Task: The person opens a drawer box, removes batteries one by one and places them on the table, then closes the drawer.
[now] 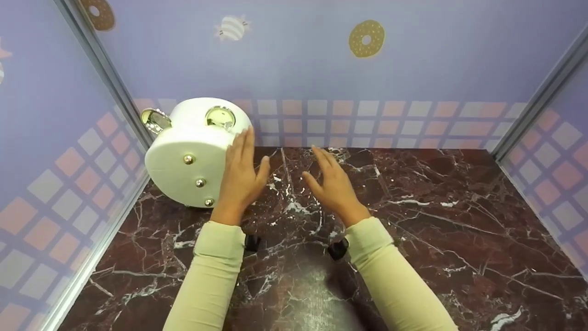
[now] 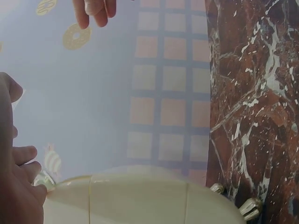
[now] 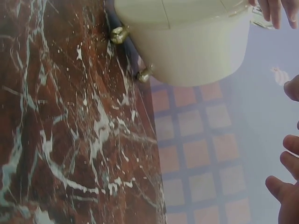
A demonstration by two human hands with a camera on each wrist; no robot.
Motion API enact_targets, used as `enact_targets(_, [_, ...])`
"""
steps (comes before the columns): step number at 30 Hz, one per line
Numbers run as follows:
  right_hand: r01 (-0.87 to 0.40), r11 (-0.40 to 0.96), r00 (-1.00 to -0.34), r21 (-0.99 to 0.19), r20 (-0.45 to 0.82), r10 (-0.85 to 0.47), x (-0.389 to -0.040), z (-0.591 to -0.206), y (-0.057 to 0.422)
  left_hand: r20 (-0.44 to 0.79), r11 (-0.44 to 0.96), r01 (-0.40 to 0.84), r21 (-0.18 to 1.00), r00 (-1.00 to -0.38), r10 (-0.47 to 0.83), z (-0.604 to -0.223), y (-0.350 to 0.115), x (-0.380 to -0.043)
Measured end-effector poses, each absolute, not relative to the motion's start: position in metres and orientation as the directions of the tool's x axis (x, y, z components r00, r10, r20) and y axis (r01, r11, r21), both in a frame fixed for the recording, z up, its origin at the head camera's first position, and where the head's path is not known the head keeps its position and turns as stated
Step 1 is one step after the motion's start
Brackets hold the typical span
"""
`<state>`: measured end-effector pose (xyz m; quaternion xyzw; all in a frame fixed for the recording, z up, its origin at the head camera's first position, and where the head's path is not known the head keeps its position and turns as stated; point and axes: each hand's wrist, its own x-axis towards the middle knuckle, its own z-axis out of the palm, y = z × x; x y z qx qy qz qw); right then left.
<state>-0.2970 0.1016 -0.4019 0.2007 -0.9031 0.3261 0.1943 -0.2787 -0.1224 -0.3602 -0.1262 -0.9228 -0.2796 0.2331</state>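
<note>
White and drum-shaped, the case (image 1: 197, 138) stands in the rear left corner of the marbled tabletop (image 1: 436, 239); it might be a twin-bell-style box, though the views leave its exact kind unclear. The left hand (image 1: 241, 172) is at its right flank, fingers extended and gripping nothing; whether the fingertips touch the white surface I cannot tell. Nearer the middle of the rear edge, the right hand (image 1: 337, 186) hovers with its fingers extended and thumb spread, also holding nothing.

Good handling here probably calls for flat palms set opposite each other on the rounded body, with even pressure so that it does not tip. The gold rings (image 1: 220, 117) on top and the gold studs (image 1: 189, 159) on the flat face look like poor places to push.

Close by, the left wall (image 1: 36, 115) and a metal corner post (image 1: 105, 73) crowd the far flank, leaving little finger room along the tabletop's left edge. Behind the rear edge rises the doughnut-patterned rear wall (image 1: 294, 69), which limits reaching round the back.
</note>
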Motion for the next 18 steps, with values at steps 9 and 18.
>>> enact_targets(9, [-0.5, 0.687, -0.846, -0.528, 0.469, -0.255, -0.296, -0.404, 0.084, 0.54, 0.81, 0.344, 0.475, -0.841, 0.04, -0.353, -0.139, -0.276])
enact_targets(18, [-0.521, 0.663, -0.836, -0.538, 0.477, -0.271, -0.297, -0.404, 0.069, 0.573, 0.802, 0.322, 0.503, -0.819, -0.03, -0.349, -0.156, -0.273])
